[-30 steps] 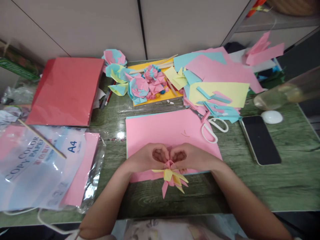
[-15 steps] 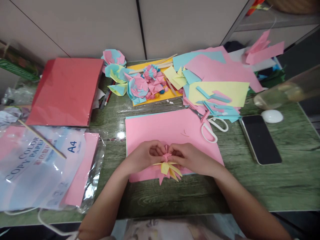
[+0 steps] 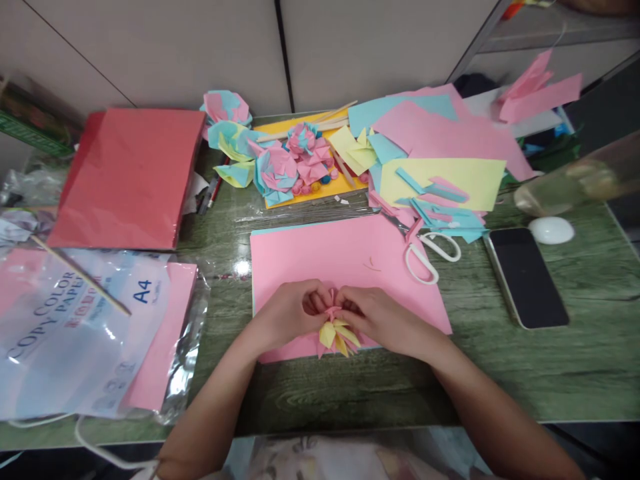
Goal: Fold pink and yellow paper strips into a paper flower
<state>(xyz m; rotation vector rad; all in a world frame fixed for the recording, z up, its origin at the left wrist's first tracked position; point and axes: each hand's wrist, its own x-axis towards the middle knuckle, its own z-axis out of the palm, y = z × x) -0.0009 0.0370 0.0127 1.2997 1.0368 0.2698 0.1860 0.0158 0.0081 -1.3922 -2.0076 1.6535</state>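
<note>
A small folded paper flower (image 3: 336, 333) of pink and yellow points sits between my two hands, over the near edge of a pink sheet (image 3: 345, 257). My left hand (image 3: 289, 313) is curled, fingertips pinching the flower's pink top from the left. My right hand (image 3: 377, 319) is curled too and pinches the same top from the right. The yellow points stick out below my fingers toward me.
White-handled scissors (image 3: 425, 253) lie right of the pink sheet, a phone (image 3: 525, 275) further right. Finished paper flowers (image 3: 280, 160) and loose coloured sheets (image 3: 440, 157) fill the back. A red paper stack (image 3: 125, 177) and a bag of A4 colour paper (image 3: 75, 333) lie left.
The flower has been drawn up closer under my fingers and its points now bunch tighter. Both hands shifted slightly away from me onto the pink sheet.
</note>
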